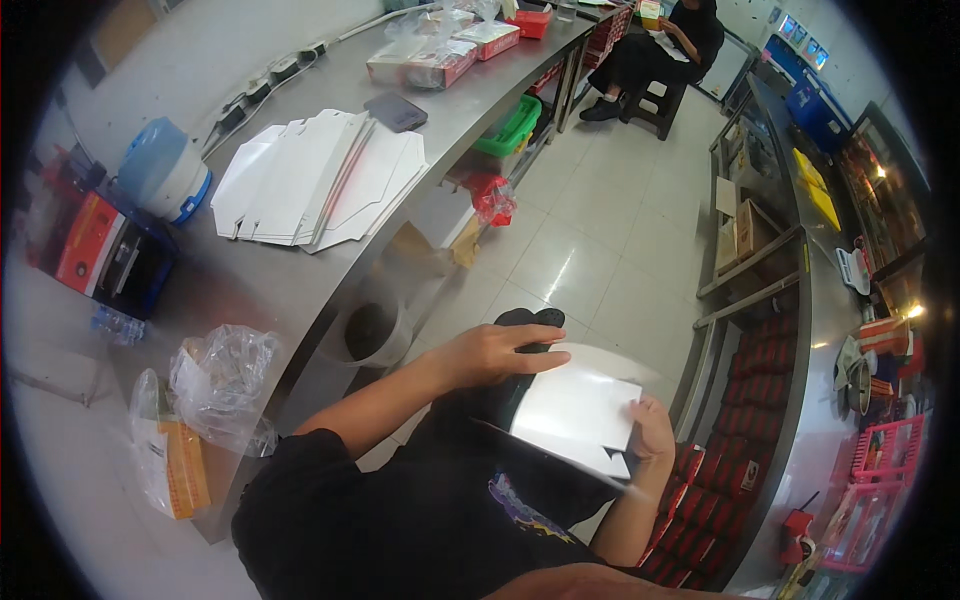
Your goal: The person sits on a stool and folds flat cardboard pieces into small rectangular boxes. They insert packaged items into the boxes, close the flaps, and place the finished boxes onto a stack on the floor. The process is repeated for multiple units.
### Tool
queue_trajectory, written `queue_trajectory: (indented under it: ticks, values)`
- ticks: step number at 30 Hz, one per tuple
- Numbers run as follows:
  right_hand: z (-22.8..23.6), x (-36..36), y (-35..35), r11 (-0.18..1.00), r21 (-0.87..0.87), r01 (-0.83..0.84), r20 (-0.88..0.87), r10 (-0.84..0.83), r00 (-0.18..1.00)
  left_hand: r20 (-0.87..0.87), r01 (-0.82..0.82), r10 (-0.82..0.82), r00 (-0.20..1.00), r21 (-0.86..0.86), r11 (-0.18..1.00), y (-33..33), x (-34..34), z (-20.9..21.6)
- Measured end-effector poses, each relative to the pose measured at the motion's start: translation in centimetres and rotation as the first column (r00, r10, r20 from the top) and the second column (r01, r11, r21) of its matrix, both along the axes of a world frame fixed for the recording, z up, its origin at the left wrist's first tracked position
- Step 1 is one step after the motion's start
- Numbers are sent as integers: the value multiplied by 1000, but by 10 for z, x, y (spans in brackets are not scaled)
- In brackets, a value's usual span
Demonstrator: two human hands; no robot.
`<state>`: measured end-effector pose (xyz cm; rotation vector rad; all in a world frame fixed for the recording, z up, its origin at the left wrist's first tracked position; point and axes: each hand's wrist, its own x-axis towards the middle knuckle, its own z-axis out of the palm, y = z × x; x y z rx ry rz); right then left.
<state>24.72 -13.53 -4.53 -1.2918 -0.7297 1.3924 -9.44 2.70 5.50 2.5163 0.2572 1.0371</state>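
Observation:
A white sheet of cardboard point(575, 402) with cut notches at its near right corner is in front of my body, over my lap. My right hand point(653, 430) grips its right edge, fingers curled round it. My left hand point(497, 354) lies at the sheet's far left corner with its fingers stretched out and apart; its thumb is hidden. To the left, on the steel table, is a fanned stack of flat white cardboard blanks point(290, 180) with similar notches. Neither hand touches that stack.
The steel table point(270, 290) holds a phone point(396, 112), plastic bags point(225, 375), a blue-and-white jug point(165, 170) and boxes point(425, 62). Below stands a bucket point(375, 330). A second counter point(800, 400) runs along the right, stacked red packs point(735, 440) beneath. A person point(665, 50) sits on a stool point(655, 105).

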Motion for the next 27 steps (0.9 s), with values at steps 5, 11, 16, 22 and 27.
queue_trajectory:
  ticks: [5,11,16,22,27]
  values:
    - [92,-27,14,951,37,308,194,-309,931,232,-348,516,825,-511,786,46,-27,-11]
    - [153,-117,51,949,309,62,884,-311,349,305,210,227,925,-907,364,-14,43,0]
    - [149,-156,66,777,520,-354,780,-262,568,358,253,472,806,-929,271,-10,53,-14]
    - [149,-139,74,684,502,-530,859,-323,397,525,643,524,670,-764,-55,-15,44,33]
    - [124,-130,71,590,727,-352,654,-440,615,622,698,404,671,-713,-62,-14,47,38]
